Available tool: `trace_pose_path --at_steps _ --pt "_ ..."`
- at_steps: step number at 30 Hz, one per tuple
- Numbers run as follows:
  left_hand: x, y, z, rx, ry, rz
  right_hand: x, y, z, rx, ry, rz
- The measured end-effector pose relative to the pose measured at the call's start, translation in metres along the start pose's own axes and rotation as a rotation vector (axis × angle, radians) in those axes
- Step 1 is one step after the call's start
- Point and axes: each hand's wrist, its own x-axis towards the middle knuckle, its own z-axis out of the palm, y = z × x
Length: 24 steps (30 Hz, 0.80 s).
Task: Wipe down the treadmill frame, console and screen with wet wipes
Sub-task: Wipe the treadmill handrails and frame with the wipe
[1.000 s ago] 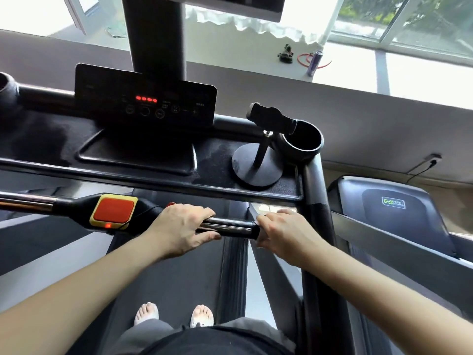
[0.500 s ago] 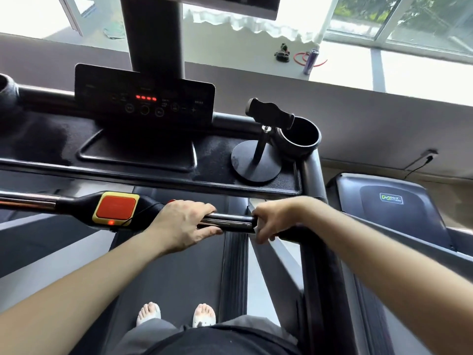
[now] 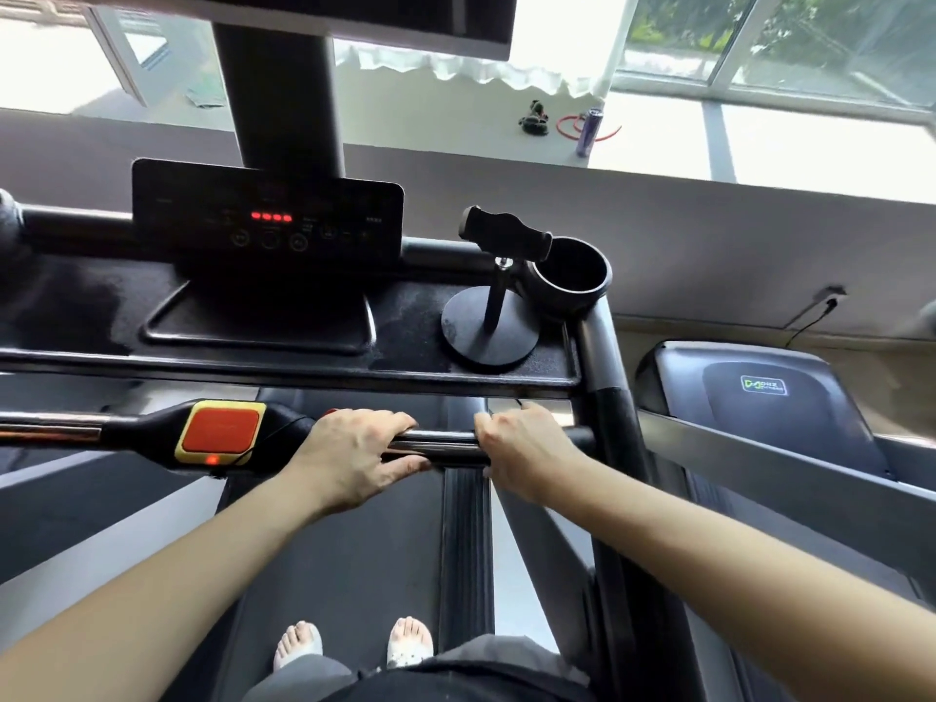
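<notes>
We read the bar [image 3: 440, 444] as polished chrome metal, glossy and mirror-like. Panel [image 3: 212, 205]: smooth glossy black, glass or plastic, we can't tell. Tray [image 3: 405, 321]: matt black plastic, grainy, with pale dusty streaks. Stand [image 3: 489, 339]: smooth matt black. Cup holder [image 3: 567, 296]: black plastic, slight sheen. Button [image 3: 221, 430]: matt red, yellow plastic rim. Belt [image 3: 354, 549]: dark matt. Trousers [image 3: 304, 673]: grey cloth.

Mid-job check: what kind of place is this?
Probably a gym or home workout room: a treadmill underfoot with a lit console, a second treadmill to the right, and large windows ahead.
</notes>
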Motion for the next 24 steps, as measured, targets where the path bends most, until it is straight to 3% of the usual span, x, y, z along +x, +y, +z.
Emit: trace_pose_path --at_steps 6,11,13,15,19,21,24 --pt "-0.002 0.002 0.002 -0.004 0.061 -0.008 -0.015 0.030 -0.016 0.010 -0.204 0.049" --pt "-0.001 0.002 0.000 0.004 0.012 -0.011 0.025 0.034 -0.038 0.345 -0.693 0.131" --pt "0.000 0.002 -0.001 0.010 -0.023 -0.013 0.033 0.028 -0.041 0.475 -0.752 0.139" --pt "0.000 0.002 -0.002 0.016 -0.039 -0.027 0.033 0.012 -0.039 0.423 -0.600 0.124" --pt "0.000 0.002 -0.001 0.030 -0.052 -0.041 0.010 -0.012 -0.012 0.143 -0.118 0.090" --pt "-0.001 0.003 -0.002 0.018 -0.046 -0.047 -0.006 -0.006 -0.005 0.116 -0.023 0.090" --pt "-0.001 0.003 -0.002 0.019 -0.046 -0.044 -0.028 0.011 -0.006 0.086 -0.023 0.091"
